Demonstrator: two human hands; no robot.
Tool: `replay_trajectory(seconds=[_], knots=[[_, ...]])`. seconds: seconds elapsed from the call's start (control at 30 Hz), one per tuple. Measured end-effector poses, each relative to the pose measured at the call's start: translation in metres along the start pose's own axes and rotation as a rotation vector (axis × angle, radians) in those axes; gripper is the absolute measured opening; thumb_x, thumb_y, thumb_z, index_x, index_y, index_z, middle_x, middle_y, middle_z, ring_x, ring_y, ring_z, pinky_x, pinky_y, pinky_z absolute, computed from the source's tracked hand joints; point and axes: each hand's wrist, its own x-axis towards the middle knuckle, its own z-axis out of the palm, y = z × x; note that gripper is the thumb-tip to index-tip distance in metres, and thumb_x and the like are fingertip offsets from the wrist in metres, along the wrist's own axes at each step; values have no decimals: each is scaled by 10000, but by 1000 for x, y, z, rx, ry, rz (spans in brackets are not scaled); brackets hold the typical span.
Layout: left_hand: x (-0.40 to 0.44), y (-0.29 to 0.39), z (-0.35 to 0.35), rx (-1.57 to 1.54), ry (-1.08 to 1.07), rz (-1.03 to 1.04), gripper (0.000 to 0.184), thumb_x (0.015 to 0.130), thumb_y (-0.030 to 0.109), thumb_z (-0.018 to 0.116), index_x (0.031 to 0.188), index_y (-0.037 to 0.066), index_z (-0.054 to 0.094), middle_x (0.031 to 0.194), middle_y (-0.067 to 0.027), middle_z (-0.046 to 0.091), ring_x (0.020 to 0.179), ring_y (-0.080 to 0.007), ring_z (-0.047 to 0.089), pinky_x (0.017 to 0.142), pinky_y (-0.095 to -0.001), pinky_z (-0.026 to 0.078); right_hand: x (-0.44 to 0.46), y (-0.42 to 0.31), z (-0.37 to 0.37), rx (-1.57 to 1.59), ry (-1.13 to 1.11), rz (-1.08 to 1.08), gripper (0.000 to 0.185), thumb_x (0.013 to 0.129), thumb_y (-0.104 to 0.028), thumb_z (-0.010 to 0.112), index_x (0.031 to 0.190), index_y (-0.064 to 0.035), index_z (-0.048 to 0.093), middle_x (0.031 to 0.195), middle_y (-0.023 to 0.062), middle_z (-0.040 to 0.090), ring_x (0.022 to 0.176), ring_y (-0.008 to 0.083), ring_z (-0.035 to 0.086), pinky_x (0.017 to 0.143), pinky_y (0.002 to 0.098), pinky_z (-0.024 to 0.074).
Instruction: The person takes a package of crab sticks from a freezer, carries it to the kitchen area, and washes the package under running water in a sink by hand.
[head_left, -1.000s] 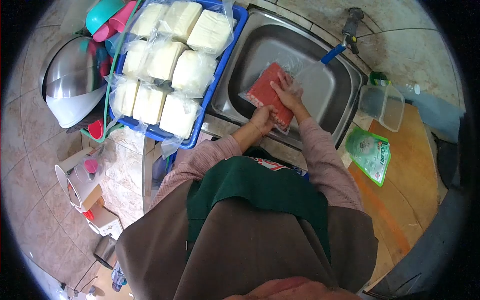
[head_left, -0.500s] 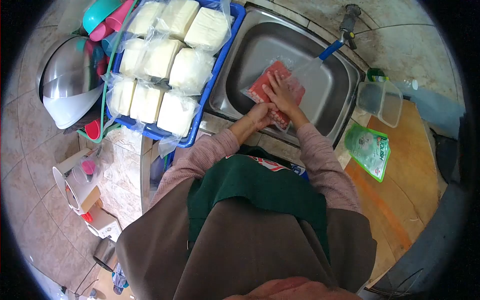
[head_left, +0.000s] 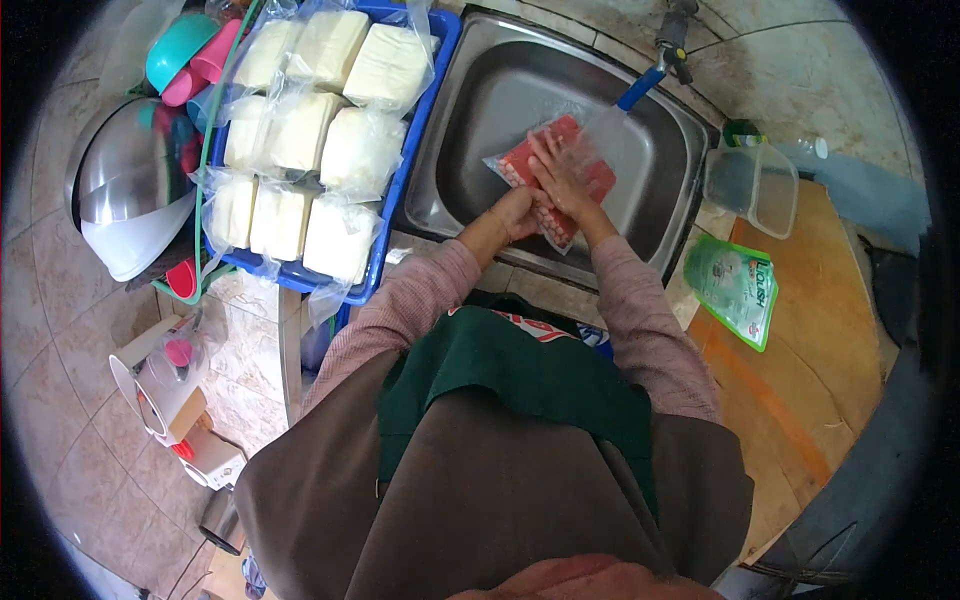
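Observation:
In the steel sink (head_left: 480, 130) lies a clear plastic pack of red-pink, sausage-like pieces (head_left: 598, 180), tilted and wet. My left hand (head_left: 515, 214) grips its near left edge, the fingers partly hidden beneath it. Across the top of the pack, my right hand (head_left: 560, 180) rests flat with fingers stretched out, pressing on the plastic. Water streams from the blue tap hose (head_left: 641, 88) onto the pack, close to my right hand.
Left of the sink, a blue crate (head_left: 408, 170) holds several bagged white blocks (head_left: 340, 238). A clear plastic tub (head_left: 770, 195) and a green-and-white refill pouch (head_left: 735, 290) sit to the right, by a wooden board (head_left: 820, 390). Bowls and a steel pot (head_left: 125, 170) stand far left.
My right hand has slid slightly over the pack, and my left hand keeps its hold. The whole view has shifted a little, with the surroundings lying further left.

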Motion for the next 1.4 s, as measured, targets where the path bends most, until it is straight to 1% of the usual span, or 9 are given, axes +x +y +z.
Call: replay_trajectory(seconds=[0.4,0.47,0.73,0.83,1.0,1.1,1.17,1.27,1.4], knots=[[35,-7,-40,-55,-212,71,191,817,124,455,951,25,549,811,-109,614,603,-243,592,577,-374,511,-33,19,13,-186,150,291,536,908,-443,344,1367,-168,328,1418,166,272,1322,362,194,1048,535,126],[30,-6,-20,-36,122,134,252,880,258,460,989,47,546,799,-108,621,509,-230,565,461,-369,485,-36,24,22,-181,186,292,550,906,-452,335,1363,-147,330,1421,162,266,1321,373,188,1048,540,119],[46,-5,-5,-104,315,284,320,924,356,428,1090,100,524,971,-87,616,766,-214,625,479,-345,512,-58,18,43,84,466,297,548,888,-377,458,1337,-81,353,1406,256,228,1334,388,120,1071,488,100],[51,-7,0,-59,365,273,305,916,333,459,1096,94,517,1015,-91,601,809,-224,625,492,-338,518,-61,-6,45,306,849,520,489,863,-300,541,1255,-30,427,1350,261,305,1252,364,324,1030,460,252],[45,-8,19,29,480,220,339,868,251,548,1130,50,472,1046,-113,579,829,-252,620,565,-310,527,-74,34,45,2133,243,478,332,823,-209,602,1079,-32,486,940,102,572,738,202,579,746,360,488],[60,-12,4,123,631,500,547,745,172,643,1145,-54,348,995,-219,497,605,-276,560,471,-377,476,-66,10,32,1976,472,639,246,825,-177,591,1018,-57,499,744,57,574,625,175,541,689,333,484],[92,-14,-43,591,816,752,766,681,96,664,1264,-87,202,1228,-299,343,1068,-369,480,863,-504,415,-62,-18,19,1936,538,636,216,825,-167,593,987,-54,505,738,57,570,599,170,533,654,306,470],[28,-2,34,952,1076,1002,862,667,131,668,1340,-50,160,1342,-337,210,1307,-406,166,1042,-565,99,-63,-10,23,1904,545,611,183,833,-157,583,962,-51,510,741,59,568,597,172,529,639,290,460],[1,18,59,1793,960,1006,705,752,169,594,1339,-30,258,1386,-256,214,1317,-413,133,1048,-569,29,-65,24,40,1901,489,558,163,855,-166,546,961,-48,507,731,57,567,604,175,525,704,322,469]])
